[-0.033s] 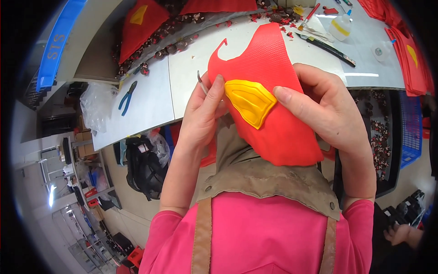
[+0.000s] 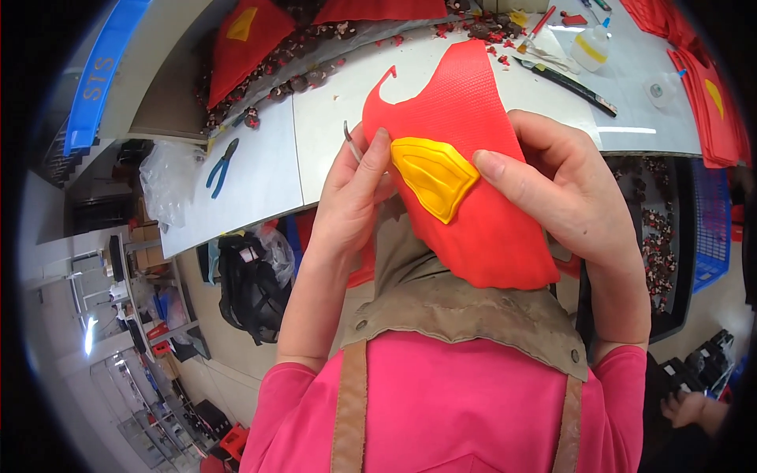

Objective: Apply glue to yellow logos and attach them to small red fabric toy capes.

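Between my two hands, above my lap, I hold a soft red cape with a curved hook-like strap at its upper left. A raised yellow emblem sits on its middle. My left hand is closed on the cape's left edge, thumb in front beside the emblem. A thin metal tool with a bent tip pokes out from behind that hand; its rest is hidden. My right hand grips the cape's right side, its thumb pressing near the emblem's right corner and its other fingers behind.
On the white table lie blue-handled pliers, a black cutter knife and a squeeze bottle. More red capes are stacked at the right. Small dark and red parts cover the back. A co-worker's hand shows lower right.
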Action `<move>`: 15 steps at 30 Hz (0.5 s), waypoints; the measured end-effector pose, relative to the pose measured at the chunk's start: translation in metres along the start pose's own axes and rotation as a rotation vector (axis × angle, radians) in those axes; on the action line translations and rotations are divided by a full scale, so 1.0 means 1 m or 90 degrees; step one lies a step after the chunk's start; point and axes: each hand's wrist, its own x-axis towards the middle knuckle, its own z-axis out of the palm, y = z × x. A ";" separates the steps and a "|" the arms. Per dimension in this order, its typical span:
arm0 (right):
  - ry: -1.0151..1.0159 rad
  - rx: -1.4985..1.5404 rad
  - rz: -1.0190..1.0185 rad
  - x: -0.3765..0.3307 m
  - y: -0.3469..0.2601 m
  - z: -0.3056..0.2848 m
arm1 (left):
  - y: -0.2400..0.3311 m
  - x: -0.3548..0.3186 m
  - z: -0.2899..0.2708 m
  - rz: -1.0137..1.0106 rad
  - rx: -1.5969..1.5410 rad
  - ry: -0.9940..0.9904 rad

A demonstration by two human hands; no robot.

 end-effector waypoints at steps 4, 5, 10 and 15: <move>-0.010 0.036 -0.010 0.000 0.002 0.005 | 0.003 -0.002 0.010 0.005 -0.016 0.014; -0.008 0.038 -0.015 0.000 0.002 0.005 | 0.004 -0.002 0.010 -0.001 -0.012 0.011; -0.010 0.047 -0.020 -0.001 -0.001 0.011 | 0.002 0.000 0.009 0.004 -0.004 0.016; -0.017 0.009 -0.015 -0.002 -0.004 0.017 | -0.003 0.004 0.005 0.028 0.003 -0.009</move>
